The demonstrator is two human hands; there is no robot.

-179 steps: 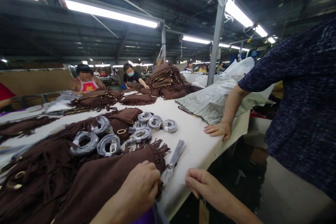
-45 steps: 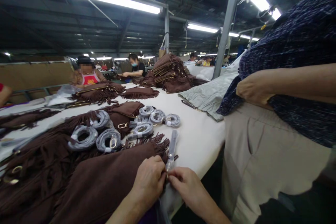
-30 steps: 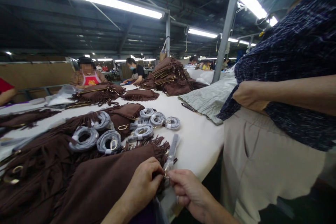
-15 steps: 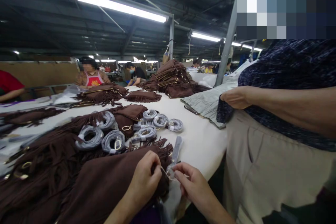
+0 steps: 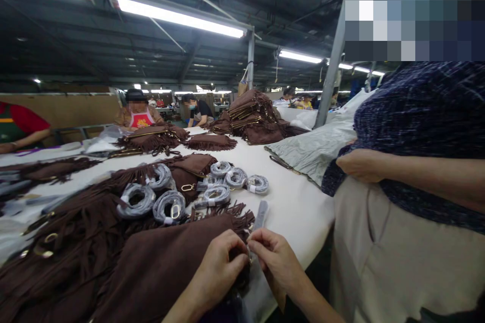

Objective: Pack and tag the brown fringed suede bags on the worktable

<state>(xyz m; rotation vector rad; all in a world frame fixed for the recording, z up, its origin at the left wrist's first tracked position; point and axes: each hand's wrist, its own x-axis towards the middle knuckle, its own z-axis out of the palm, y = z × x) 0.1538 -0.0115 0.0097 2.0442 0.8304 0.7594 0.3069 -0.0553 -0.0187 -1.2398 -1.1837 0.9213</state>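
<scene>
My left hand [image 5: 224,262] pinches beside the right edge of a dark brown fringed suede-like bag [image 5: 170,247]. Close against it, my right hand [image 5: 278,257] is closed too, thumb on forefinger. A thin white string runs between the fingertips; most of it is hidden by them now. Below my right hand hangs a tan, flat piece, perhaps a tag [image 5: 278,292]. A plastic-wrapped strip [image 5: 260,214] lies just beyond my fingers. Coiled straps in clear wrap [image 5: 168,206] rest on the brown bags behind.
A white table [image 5: 295,202] carries a tall pile of brown bags [image 5: 253,116] at the back. At right stands a person in a dark top [image 5: 409,121], near a grey-green sheet [image 5: 314,146]. Another person in a red apron [image 5: 141,117] is across the table.
My right hand has come in against my left, and the string between them is mostly covered. The view has shifted slightly. The hand of the person at right has lowered.
</scene>
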